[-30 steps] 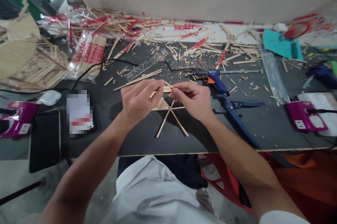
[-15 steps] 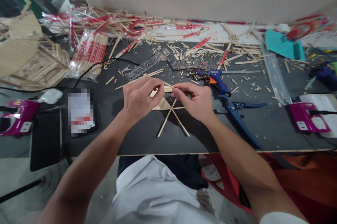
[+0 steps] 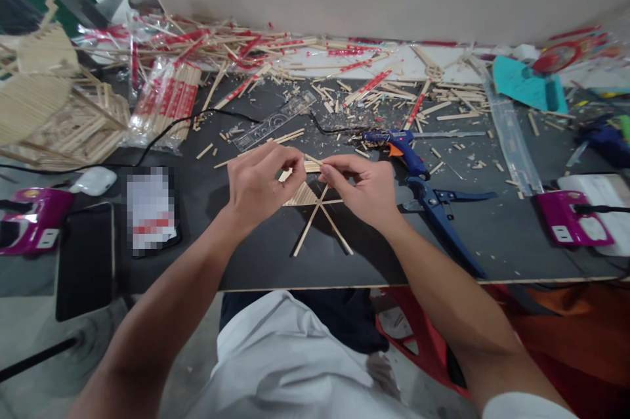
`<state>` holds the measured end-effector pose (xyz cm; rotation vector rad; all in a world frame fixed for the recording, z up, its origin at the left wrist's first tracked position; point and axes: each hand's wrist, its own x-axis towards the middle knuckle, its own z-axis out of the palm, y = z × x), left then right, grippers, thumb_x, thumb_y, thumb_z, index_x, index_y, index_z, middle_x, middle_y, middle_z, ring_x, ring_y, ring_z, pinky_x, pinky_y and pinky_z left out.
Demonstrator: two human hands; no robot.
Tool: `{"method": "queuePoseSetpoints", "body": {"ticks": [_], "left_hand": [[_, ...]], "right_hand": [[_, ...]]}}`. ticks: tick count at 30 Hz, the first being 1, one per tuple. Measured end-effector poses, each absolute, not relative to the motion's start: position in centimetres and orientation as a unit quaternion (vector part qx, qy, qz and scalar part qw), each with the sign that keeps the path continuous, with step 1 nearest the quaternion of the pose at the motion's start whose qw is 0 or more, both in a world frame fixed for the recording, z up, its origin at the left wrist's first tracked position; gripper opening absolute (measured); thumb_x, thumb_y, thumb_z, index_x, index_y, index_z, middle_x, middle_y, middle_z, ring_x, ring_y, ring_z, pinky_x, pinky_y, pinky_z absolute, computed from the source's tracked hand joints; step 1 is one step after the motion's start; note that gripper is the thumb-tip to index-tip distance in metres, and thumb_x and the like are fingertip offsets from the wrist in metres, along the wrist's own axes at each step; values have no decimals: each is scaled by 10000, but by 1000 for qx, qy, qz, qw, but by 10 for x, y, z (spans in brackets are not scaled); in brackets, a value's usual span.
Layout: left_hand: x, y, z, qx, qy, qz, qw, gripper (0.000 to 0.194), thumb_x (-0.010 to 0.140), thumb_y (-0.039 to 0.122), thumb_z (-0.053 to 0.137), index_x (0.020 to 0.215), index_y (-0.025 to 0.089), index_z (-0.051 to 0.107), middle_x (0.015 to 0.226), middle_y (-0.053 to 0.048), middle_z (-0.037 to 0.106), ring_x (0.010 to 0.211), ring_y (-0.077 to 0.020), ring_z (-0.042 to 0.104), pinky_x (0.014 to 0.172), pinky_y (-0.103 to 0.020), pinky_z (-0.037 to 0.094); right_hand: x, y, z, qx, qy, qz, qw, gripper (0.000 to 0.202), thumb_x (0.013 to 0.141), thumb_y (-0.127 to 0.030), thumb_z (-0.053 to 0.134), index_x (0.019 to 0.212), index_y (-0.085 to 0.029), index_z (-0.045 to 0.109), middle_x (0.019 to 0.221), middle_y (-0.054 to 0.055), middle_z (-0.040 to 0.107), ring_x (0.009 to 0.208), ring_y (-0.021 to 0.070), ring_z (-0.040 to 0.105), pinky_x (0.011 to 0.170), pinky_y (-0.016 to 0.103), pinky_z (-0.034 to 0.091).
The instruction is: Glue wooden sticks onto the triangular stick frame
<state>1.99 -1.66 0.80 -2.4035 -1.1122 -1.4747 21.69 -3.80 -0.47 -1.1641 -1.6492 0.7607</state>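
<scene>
Between my hands a short wooden stick (image 3: 314,160) is held above a star-shaped frame of sticks (image 3: 319,204), whose upper left part is filled with a slatted panel (image 3: 301,196). My right hand (image 3: 365,184) pinches the stick's right end between thumb and index finger. My left hand (image 3: 266,181) has its thumb and index finger pressed together at the stick's left end. Both hands hover over the upper part of the frame and partly hide it. Two legs of the frame point toward the table's front edge.
Right of my hands lie a blue glue gun (image 3: 406,146) and blue cutters (image 3: 443,215). A clear stencil ruler (image 3: 275,122), stick scraps and a cable lie behind. Phones (image 3: 86,261) and wrapped sticks (image 3: 165,100) are at left, a magenta power socket (image 3: 573,217) at right.
Both hands keep nearly the same pose around the stick. The view has shifted very slightly, and nothing has been let go.
</scene>
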Motion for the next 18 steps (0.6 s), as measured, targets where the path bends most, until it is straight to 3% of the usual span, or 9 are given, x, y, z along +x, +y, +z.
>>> {"method": "queuePoseSetpoints", "body": {"ticks": [8,14,18], "left_hand": [[15,-16,5,-821,-328,-433,177,104,884,106,638,858,206,644,712,34,713,611,-99,643,593,-240,453],[25,-26,5,-875,-236,-373,198,166,939,168,636,777,205,630,670,37,660,597,-101,611,583,-259,418],[19,-21,4,-865,-371,-301,156,218,974,181,544,790,199,660,676,-2,651,626,-136,612,567,-282,364]], "right_hand": [[217,-38,-5,-484,-679,294,468,218,934,-388,685,922,-197,789,740,17,786,623,147,727,635,259,557],[221,-35,-7,-492,-654,317,480,227,945,-396,678,951,-191,776,730,13,778,626,139,716,617,260,537],[223,-33,-9,-472,-626,364,503,257,951,-436,676,967,-195,765,735,9,767,602,123,685,592,256,534]]}}
